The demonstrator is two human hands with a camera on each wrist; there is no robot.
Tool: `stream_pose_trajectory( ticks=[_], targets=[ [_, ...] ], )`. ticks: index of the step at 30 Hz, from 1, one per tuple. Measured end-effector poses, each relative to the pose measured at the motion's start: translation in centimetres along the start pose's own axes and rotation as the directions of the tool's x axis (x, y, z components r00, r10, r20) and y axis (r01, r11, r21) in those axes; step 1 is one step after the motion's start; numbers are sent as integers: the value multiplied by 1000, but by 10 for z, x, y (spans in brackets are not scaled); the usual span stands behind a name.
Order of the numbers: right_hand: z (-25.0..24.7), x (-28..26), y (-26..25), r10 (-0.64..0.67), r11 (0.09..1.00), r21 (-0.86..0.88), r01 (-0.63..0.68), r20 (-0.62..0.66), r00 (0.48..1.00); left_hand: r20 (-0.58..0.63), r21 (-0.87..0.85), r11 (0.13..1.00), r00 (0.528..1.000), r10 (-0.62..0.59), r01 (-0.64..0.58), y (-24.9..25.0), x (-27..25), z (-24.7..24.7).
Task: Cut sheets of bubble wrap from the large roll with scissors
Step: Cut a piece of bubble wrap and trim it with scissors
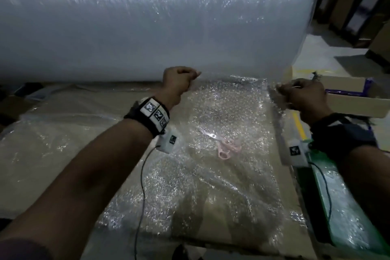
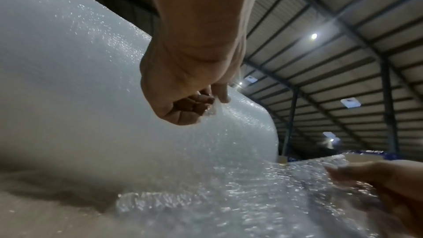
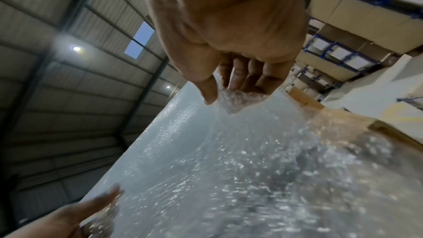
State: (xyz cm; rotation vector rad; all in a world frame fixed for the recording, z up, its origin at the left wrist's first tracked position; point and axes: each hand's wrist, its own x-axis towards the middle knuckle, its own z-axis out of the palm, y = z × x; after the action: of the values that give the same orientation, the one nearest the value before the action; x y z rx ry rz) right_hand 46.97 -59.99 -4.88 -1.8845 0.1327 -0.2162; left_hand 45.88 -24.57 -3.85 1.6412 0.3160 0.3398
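Observation:
A huge white bubble wrap roll [image 1: 147, 27] lies across the far side of the work surface. A loose sheet of bubble wrap [image 1: 228, 124] runs from it toward me. My left hand [image 1: 181, 80] is clenched, pinching the sheet's left edge near the roll; the left wrist view shows the wrap caught in its fingers [image 2: 206, 104]. At the sheet's right edge, my right hand [image 1: 301, 95] grips a bunched bit of wrap between thumb and fingers [image 3: 238, 86]. Pink-handled scissors [image 1: 223, 143] lie under or on the sheet between my arms, with no hand on them.
Brown cardboard [image 1: 63, 133] covers the surface, with more wrap lying at the left. An open cardboard box [image 1: 348, 95] stands at the right. A green edge [image 1: 337, 207] borders the near right. Stacked cartons on blue racks [image 3: 357, 24] fill the background.

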Motion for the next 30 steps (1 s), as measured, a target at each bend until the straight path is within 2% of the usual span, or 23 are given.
stream_pose_trajectory(
  ticks=[2, 6, 12, 16, 24, 30],
  targets=[
    [10, -11, 0, -89, 996, -13, 89, -38, 995, -14, 1, 1000, 999, 31, -31, -7, -11, 18],
    [32, -46, -1, -274, 959, -80, 271, -23, 962, 10, 19, 992, 992, 128, -128, -19, -49, 49],
    [61, -99, -1, -383, 887, -245, 391, 83, 920, 78, -73, 983, 982, 175, -169, -37, -120, 84],
    [60, -115, 7, -373, 900, -251, 356, -21, 928, 42, -193, 975, 992, 122, -112, -41, -152, 90],
    [64, -140, 29, -326, 936, -133, 326, 28, 945, 0, -115, 991, 998, 67, -67, -62, -170, 84],
    [71, -150, 36, -337, 935, -104, 338, 28, 941, 1, -140, 989, 999, 40, -40, -64, -180, 82]
  ],
)
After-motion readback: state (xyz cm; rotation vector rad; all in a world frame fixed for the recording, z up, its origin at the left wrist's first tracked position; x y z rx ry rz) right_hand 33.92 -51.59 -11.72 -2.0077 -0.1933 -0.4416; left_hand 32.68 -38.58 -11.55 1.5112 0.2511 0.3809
